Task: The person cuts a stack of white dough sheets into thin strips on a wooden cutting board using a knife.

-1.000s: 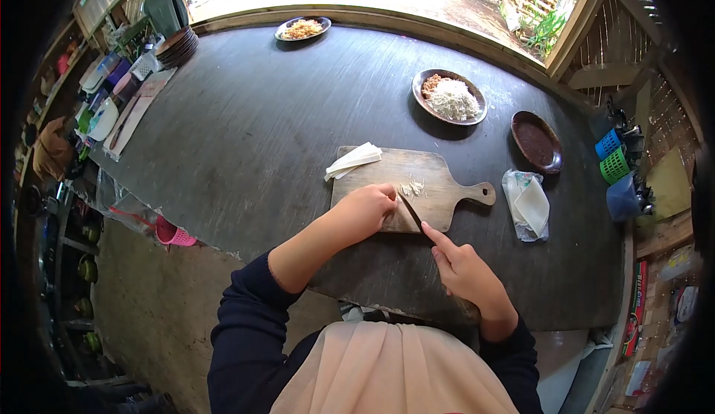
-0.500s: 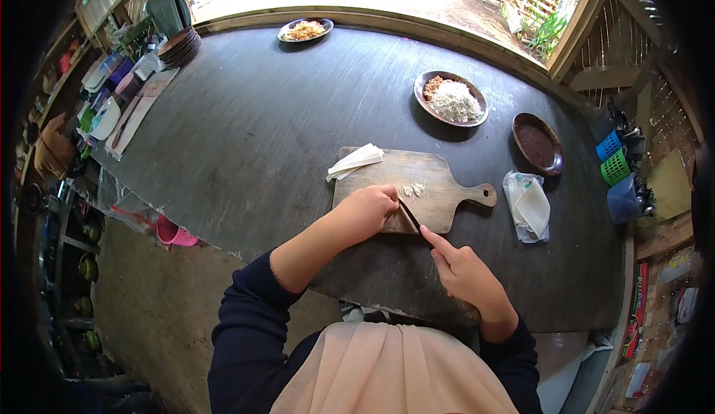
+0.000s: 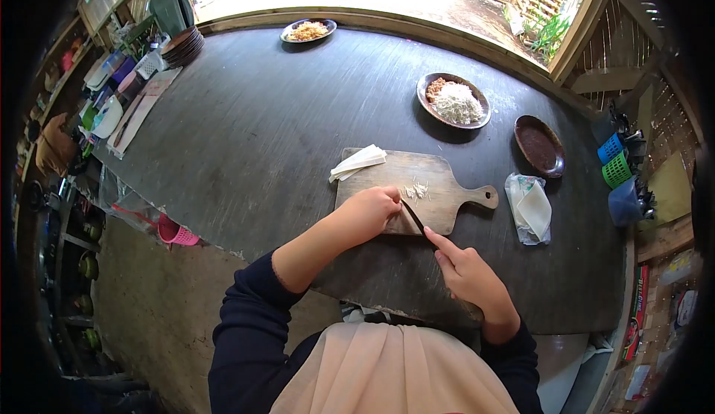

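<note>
My left hand (image 3: 371,211) rests on the near part of the wooden cutting board (image 3: 418,164), fingers curled and pressed together; whatever they hold is hidden. My right hand (image 3: 471,278) grips a knife (image 3: 414,216), index finger stretched along its back. The dark blade slants across the board, its tip close to my left fingertips. Just beyond the blade lies a small scatter of thin white slivers (image 3: 417,191). A stack of flat white strips (image 3: 359,162) sits across the board's far left corner.
Past the board stands a plate of white shreds and brown bits (image 3: 456,104). To the right are an oval brown dish (image 3: 539,146) and a plastic packet with white sheets (image 3: 532,210). Farther off is another food plate (image 3: 307,31). Colored baskets (image 3: 616,168) line the right edge.
The whole view has shifted very slightly. Both hands and the knife keep nearly the same place over the board, and the slivers look the same.
</note>
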{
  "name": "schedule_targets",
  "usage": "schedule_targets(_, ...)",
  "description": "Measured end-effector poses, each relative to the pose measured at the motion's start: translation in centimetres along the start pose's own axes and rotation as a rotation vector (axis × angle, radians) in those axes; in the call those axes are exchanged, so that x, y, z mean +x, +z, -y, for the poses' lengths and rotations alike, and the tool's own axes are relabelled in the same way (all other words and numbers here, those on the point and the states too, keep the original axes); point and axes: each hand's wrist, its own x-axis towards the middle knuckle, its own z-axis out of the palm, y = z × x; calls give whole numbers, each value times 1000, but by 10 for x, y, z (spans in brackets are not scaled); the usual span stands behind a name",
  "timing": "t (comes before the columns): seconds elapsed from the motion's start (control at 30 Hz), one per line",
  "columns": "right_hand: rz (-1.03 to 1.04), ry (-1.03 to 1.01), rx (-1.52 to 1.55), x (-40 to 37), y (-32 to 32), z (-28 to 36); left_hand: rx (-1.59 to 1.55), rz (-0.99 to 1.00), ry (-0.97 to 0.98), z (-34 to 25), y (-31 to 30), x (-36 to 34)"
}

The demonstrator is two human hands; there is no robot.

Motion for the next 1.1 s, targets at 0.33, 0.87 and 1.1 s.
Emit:
schedule_targets(0.33,-58,-44,-79,1,4,-4,0,2,5,0,0,0)
schedule_targets(0.87,-27,-33,-52,2,4,-4,27,12,-12,-4,-3,0)
schedule_targets(1.1,-35,-29,-27,6,5,-4,90,11,26,-9,-4,0)
